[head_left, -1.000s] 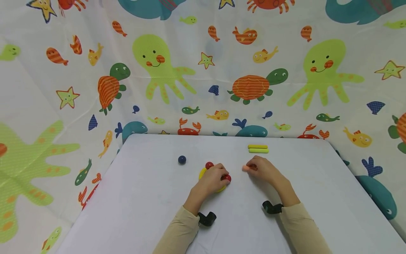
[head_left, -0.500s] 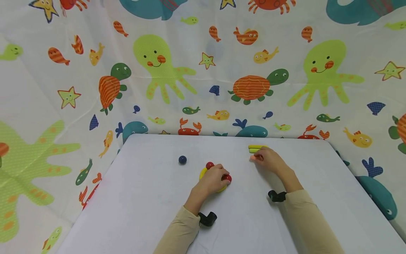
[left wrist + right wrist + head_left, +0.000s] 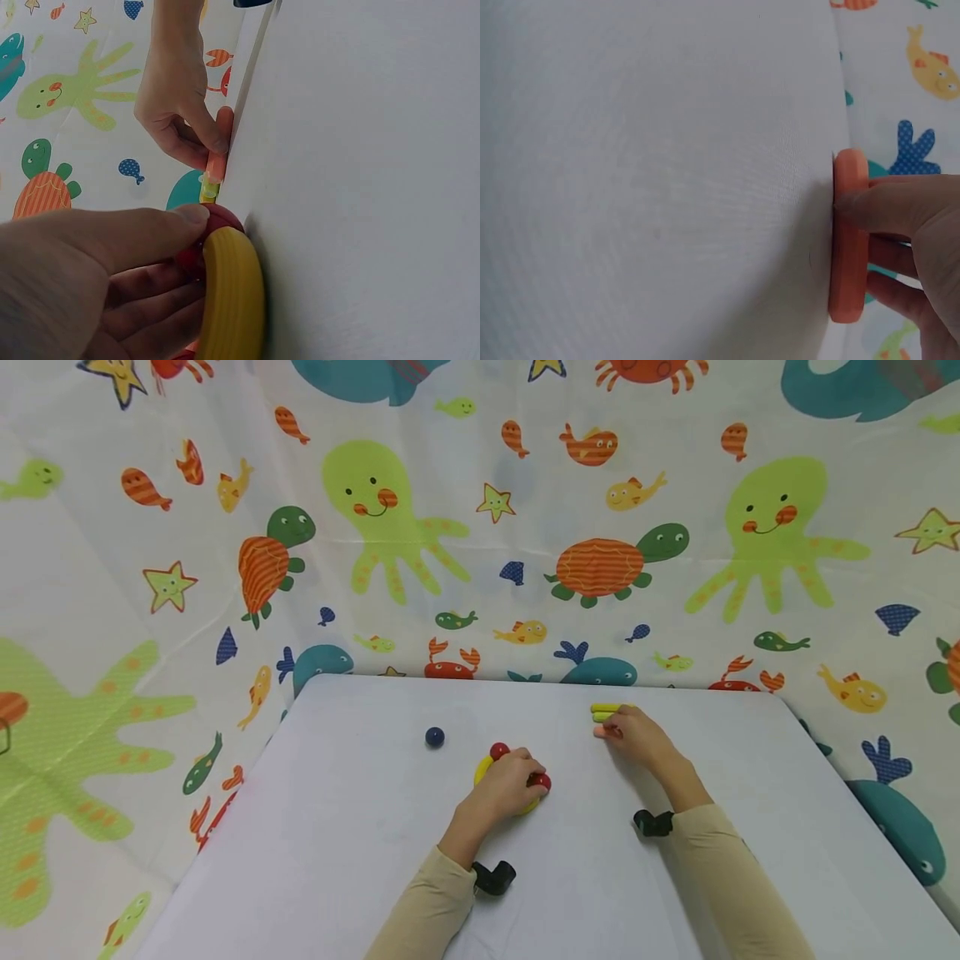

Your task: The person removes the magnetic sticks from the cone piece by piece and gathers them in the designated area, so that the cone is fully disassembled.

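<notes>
My left hand (image 3: 504, 789) grips a red ball (image 3: 219, 217), its thumb on top, beside a curved yellow piece (image 3: 234, 296). In the head view this hand covers much of the yellow piece. A second red ball (image 3: 498, 750) shows just past its fingers. My right hand (image 3: 637, 739) pinches an orange stick (image 3: 849, 240) with straight sides and rounded ends. The stick lies close to the table surface, just in front of two yellow sticks (image 3: 606, 708) at the back. Part of those yellow sticks is hidden by the right hand.
A dark blue ball (image 3: 435, 737) sits on the white table (image 3: 337, 827), left of the left hand. Behind the table's far edge hangs a cloth (image 3: 480, 552) printed with sea animals. A black wrist camera (image 3: 495, 878) is strapped to the left wrist.
My right hand has carried the orange stick back and to the right, up to the yellow sticks, and has slowed there. The left hand has stayed in place.
</notes>
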The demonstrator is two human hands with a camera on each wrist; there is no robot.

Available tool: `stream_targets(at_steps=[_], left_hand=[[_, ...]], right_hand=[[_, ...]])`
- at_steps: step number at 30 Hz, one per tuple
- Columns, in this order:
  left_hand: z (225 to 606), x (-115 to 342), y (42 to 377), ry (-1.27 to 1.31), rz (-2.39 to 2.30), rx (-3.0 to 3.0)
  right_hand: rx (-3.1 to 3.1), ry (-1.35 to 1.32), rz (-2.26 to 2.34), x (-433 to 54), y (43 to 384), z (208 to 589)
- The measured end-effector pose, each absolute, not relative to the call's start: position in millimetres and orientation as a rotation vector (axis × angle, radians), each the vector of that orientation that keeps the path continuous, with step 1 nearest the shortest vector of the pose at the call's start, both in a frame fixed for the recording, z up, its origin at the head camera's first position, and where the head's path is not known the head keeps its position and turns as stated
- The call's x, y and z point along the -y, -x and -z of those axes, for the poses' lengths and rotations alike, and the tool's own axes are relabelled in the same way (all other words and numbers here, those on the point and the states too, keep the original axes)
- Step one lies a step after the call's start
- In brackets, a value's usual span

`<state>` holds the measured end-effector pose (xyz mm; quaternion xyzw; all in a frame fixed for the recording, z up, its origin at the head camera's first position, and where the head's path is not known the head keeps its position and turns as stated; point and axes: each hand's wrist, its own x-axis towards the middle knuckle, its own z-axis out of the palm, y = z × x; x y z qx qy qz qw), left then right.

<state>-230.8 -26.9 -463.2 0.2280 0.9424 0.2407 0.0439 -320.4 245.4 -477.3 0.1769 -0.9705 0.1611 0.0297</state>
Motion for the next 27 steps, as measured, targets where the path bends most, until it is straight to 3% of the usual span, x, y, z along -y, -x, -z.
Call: stream_targets(at_steps=[27], left_hand=[[465.1,26.8,232.2,-0.682,-0.735,-2.873]], right_hand=[[2.877,-0.559,-0.452,-240.7,324.5,477.1]])
